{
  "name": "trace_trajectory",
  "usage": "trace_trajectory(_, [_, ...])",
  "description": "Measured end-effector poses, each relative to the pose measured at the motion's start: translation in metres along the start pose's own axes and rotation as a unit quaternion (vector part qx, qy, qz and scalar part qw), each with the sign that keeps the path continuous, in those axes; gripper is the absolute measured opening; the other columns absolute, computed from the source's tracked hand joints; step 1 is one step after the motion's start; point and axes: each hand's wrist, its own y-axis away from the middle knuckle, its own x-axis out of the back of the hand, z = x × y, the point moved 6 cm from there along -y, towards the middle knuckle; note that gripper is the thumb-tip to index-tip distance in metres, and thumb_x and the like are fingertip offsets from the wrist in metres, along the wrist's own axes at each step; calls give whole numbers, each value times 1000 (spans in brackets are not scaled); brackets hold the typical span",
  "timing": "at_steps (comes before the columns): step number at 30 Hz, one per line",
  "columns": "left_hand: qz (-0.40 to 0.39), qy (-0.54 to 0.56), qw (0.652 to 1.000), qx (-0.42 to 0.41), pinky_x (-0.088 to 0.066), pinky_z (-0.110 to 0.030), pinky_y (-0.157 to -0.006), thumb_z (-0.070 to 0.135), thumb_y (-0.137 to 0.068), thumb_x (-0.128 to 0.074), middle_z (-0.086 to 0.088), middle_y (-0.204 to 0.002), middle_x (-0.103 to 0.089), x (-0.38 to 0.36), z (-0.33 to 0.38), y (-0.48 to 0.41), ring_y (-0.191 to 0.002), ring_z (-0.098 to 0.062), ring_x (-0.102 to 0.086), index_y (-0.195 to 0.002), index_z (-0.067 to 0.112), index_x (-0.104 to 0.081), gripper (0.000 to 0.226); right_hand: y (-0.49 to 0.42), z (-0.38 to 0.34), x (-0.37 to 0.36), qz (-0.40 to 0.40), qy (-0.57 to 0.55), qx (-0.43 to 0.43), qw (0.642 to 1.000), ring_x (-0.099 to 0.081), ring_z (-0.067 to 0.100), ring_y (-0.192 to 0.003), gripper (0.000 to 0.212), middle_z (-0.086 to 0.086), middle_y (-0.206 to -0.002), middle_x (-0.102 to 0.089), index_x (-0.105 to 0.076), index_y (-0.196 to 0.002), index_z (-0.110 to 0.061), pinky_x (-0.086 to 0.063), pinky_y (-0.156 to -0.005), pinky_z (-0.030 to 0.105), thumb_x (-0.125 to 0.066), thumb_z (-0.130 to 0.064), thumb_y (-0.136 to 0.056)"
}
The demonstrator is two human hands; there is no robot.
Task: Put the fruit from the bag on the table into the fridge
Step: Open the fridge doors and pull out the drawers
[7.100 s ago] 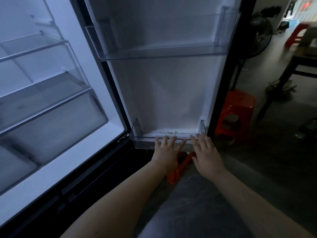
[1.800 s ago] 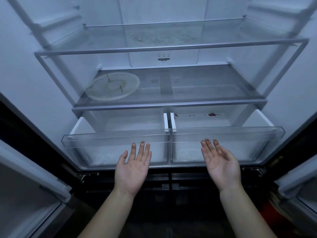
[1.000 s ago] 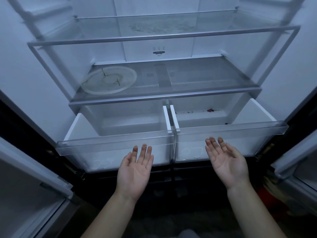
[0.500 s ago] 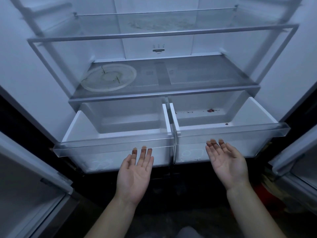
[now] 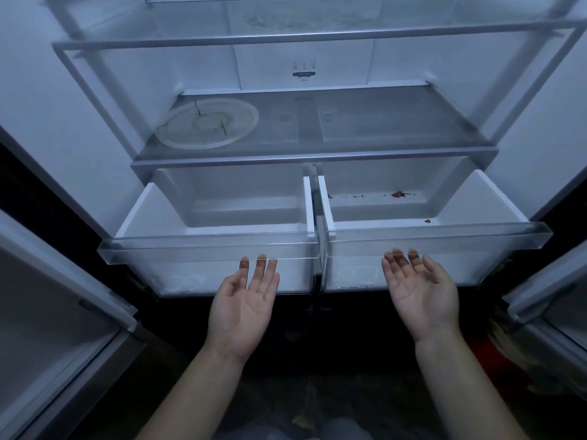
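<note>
- The white fridge [image 5: 79, 122] stands open straight ahead, both of its doors swung wide: the left door [image 5: 47, 296] and the right door [image 5: 546, 290] show at the picture's edges.
- At the bottom of the compartment, two white plastic drawers with clear fronts sit side by side, both pulled out: the left drawer [image 5: 206, 249] and the right drawer [image 5: 444, 236].
- The left hand [image 5: 241, 308] lies palm up with fingers straight and together, holding nothing; its fingertips [image 5: 262, 258] show through the clear front lip of the left drawer.
- The right hand [image 5: 422, 293] is likewise palm up, fingers relaxed and slightly spread, holding nothing; its fingertips [image 5: 397, 254] show through the right drawer's lip.
- Whether either hand presses on its lip cannot be told.
- Small red scraps [image 5: 398, 194] lie on the floor of the right drawer, near its back.
- Above the drawers, a grey-edged glass shelf [image 5: 381, 122] carries a round, translucent flat plate [image 5: 208, 123] on its left half.
- A second glass shelf with a metal front rail [image 5: 317, 36] hangs higher up.
- Where the fruit and its bag lie cannot be told from this view.
</note>
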Motion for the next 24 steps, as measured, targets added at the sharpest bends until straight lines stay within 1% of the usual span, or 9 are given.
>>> trace_trajectory(2, [-3, 0, 1000, -1, -45, -46, -92, -7, -37, -86, -14, -122, -63, 2, 0, -3, -111, -34, -61, -109, 16, -59, 80, 1, -2, -4, 9, 3, -10, 1000, -63, 25, -99, 60, 11, -91, -66, -57, -90, -11, -50, -95, 39, -88, -21, -39])
trace_trajectory(5, [9, -1, 1000, -8, -46, -46, -90, -8, -36, -85, -13, -123, -62, 4, 0, -4, -112, -34, -60, -108, 16, -58, 81, 5, -4, -7, 41, 17, -22, 999, -58, 26, -104, 23, 12, -96, -61, -54, -91, -10, -45, -97, 38, -63, -22, -73])
trace_trajectory(7, [13, -4, 1000, -9, -46, -46, -91, -9, -38, -85, -14, -124, -61, 1, 0, -2, -114, -35, -59, -109, 16, -58, 80, 6, -5, -8, 61, 28, -32, 997, -57, 26, -104, 11, 13, -96, -59, -53, -90, -10, -43, -101, 39, -50, -21, -88])
trace_trajectory(12, [11, -24, 1000, -7, -44, -45, -95, -8, -39, -84, -14, -128, -58, -6, 3, 4, -116, -34, -58, -112, 15, -56, 81, 7, -6, -7, 69, 53, -39, 995, -60, 25, -102, 14, 12, -93, -63, -54, -88, -10, -48, -97, 38, -44, -18, -95])
trace_trajectory(15, [13, -46, 999, -9, -41, -47, -100, 0, -42, -86, -17, -130, -57, -6, 5, 9, -116, -37, -57, -127, 14, -51, 93, 11, -10, -1, 65, 101, -25, 993, -61, 28, -109, 15, 16, -109, -66, -54, -104, -8, -49, -97, 39, -44, -15, -97])
trace_trajectory(17, [20, -102, 994, 16, -38, -48, -101, 11, -51, -85, -18, -134, -54, -7, 6, 15, -119, -37, -55, -134, 15, -46, 91, 15, -15, 2, 54, 188, -9, 981, -61, 27, -111, 24, 16, -118, -62, -52, -117, -5, -45, -99, 39, -42, -17, -99])
trace_trajectory(19, [39, -232, 970, 55, -37, -48, -103, 27, -74, -67, -14, -136, -53, -14, 5, 23, -120, -33, -54, -137, 13, -43, 68, 20, -20, 1, 37, 348, 8, 937, -62, 23, -110, 27, 11, -118, -64, -53, -121, -7, -45, -99, 37, -40, -18, -100])
trace_trajectory(21, [35, -394, 916, 64, -37, -45, -104, 32, -86, -47, -9, -131, -59, -24, 6, 31, -117, -27, -58, -132, 14, -49, 49, 28, -24, -10, -2, 515, 55, 856, -63, 16, -108, 23, 3, -112, -66, -59, -113, -14, -46, -97, 32, -41, -16, -100])
trace_trajectory(24, [1, -569, 818, -83, -42, -35, -101, 21, -97, -43, -1, -122, -65, -53, 13, 37, -108, -14, -63, -121, 21, -58, 29, 42, -26, -44, -88, 669, 191, 713, -58, 1, -104, 17, -9, -109, -63, -61, -107, -21, -43, -92, 18, -49, -16, -96])
